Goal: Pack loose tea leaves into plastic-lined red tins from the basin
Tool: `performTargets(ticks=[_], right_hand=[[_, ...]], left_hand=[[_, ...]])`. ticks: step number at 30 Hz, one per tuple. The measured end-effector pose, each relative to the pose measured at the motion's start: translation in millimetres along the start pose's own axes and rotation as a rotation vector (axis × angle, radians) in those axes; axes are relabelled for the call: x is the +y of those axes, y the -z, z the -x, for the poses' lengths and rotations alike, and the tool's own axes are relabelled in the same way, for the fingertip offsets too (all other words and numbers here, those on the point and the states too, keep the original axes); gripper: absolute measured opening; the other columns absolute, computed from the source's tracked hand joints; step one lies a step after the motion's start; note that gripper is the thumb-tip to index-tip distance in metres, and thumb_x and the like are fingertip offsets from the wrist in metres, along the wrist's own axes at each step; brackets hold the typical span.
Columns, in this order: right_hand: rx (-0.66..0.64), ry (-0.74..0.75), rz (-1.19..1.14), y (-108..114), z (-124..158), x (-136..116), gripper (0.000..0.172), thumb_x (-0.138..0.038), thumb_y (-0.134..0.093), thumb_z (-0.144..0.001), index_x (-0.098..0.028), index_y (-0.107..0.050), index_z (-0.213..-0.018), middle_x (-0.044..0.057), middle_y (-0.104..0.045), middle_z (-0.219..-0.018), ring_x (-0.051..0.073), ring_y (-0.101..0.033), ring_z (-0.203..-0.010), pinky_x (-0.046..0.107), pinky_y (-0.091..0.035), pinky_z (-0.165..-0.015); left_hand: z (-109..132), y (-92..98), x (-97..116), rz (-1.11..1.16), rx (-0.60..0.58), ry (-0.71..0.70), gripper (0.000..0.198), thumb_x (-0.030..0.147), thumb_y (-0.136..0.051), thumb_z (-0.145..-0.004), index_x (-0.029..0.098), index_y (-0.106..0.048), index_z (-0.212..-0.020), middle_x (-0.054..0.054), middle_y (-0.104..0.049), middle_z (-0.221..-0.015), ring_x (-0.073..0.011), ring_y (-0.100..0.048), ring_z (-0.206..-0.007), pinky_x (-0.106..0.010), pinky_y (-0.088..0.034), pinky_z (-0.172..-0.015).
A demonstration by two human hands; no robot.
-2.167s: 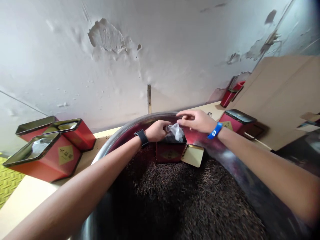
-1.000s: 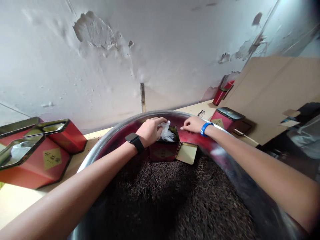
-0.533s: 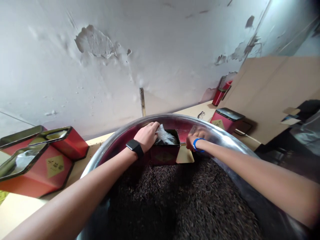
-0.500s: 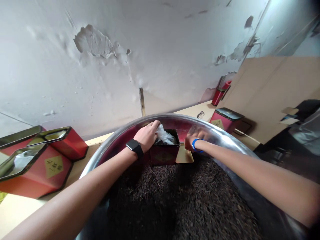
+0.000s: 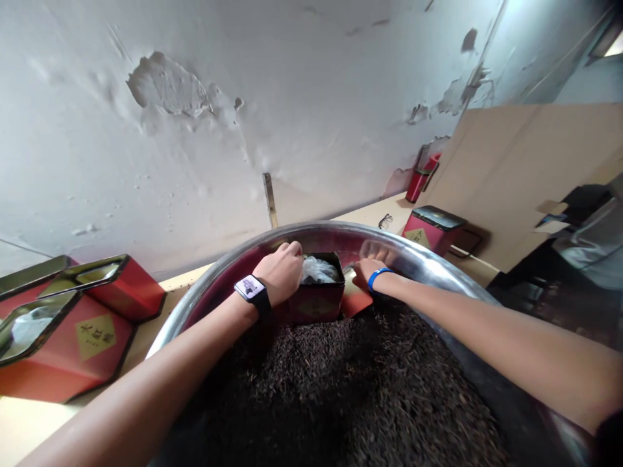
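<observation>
- Two hands are working inside a big shiny tub (image 5: 435, 263), close around one small tin (image 5: 316, 306) that is sitting on dark dry bits (image 5: 316, 366) near the tub's far side.
- The clear bag (image 5: 318, 269) is now lying lower in the small tin. A moment ago it was poking up by the left hand (image 5: 278, 274). That seems to mean the bag is fitting better inside.
- The lid (image 5: 357, 302) is changing too. It was showing its pale gold side, and now most of what is showing is red. The right hand (image 5: 370, 274) seems to be tipping it up.
- The lid is leaning just beside the small tin, on its right. I cannot tell if the two are joined.
- The left hand is reaching in from the left, with its back facing up and its fingers curling down by the small tin's left edge. I cannot tell if they are pinching the bag or just resting there.
- The right hand is coming in from the right, with its wrist low and its fingers bending in close together. They seem to be holding the lid's far edge.
- A black watch (image 5: 250, 287) is glowing on the left wrist, and a blue band (image 5: 377, 279) is circling the right one.
</observation>
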State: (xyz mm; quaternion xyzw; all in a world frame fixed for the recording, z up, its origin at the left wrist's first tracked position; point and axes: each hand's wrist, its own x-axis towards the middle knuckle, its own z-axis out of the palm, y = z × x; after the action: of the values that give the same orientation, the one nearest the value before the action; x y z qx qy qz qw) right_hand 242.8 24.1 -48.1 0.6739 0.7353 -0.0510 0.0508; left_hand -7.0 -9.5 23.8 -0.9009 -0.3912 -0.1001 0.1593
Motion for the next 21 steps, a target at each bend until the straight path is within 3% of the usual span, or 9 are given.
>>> performTargets(ticks=[7,12,17,21], right_hand=[[0.055,0.152,-0.013,5.9,-2.6,-21.0,0.026,-0.036,-0.051,-0.083,-0.015,-0.058,-0.097,0.006,-0.063,-0.089,0.014,-0.059,-0.077,0.025,-0.044,-0.069],[0.218,0.207,0.059,22.7,7.3,-24.4,0.025,-0.034,-0.050,-0.081,-0.020,-0.056,-0.101,0.010,-0.064,-0.089,0.022,-0.060,-0.080,0.028,-0.038,-0.065],[0.339,0.229,0.115,29.1,9.0,-21.0,0.018,-0.022,-0.039,-0.085,-0.018,-0.057,-0.085,0.010,-0.061,-0.094,0.021,-0.057,-0.087,0.027,-0.036,-0.065],[0.382,0.220,0.132,28.8,6.4,-19.6,0.015,-0.027,-0.044,-0.083,-0.018,-0.056,-0.086,0.008,-0.062,-0.085,0.018,-0.058,-0.073,0.027,-0.034,-0.058]], left_hand=[[-1.5,-0.9,-3.7,0.132,0.004,0.044,0.039,0.032,-0.030,-0.088,0.016,-0.063,-0.073,-0.008,-0.057,-0.092,-0.0185,-0.052,-0.083,-0.028,-0.041,-0.065],[-5.6,-2.9,-13.3,0.340,0.060,0.122,0.026,0.034,-0.047,-0.080,0.018,-0.067,-0.078,-0.006,-0.060,-0.084,-0.0155,-0.054,-0.076,-0.028,-0.042,-0.072],[-6.4,-4.0,-16.3,0.471,-0.026,0.202,0.017,0.030,-0.055,-0.072,0.020,-0.066,-0.081,-0.002,-0.064,-0.071,-0.0138,-0.055,-0.064,-0.025,-0.040,-0.060],[-6.2,-7.7,-16.5,0.499,-0.051,0.161,0.015,0.028,-0.052,-0.071,0.021,-0.065,-0.073,-0.002,-0.065,-0.073,-0.0142,-0.057,-0.067,-0.026,-0.041,-0.064]])
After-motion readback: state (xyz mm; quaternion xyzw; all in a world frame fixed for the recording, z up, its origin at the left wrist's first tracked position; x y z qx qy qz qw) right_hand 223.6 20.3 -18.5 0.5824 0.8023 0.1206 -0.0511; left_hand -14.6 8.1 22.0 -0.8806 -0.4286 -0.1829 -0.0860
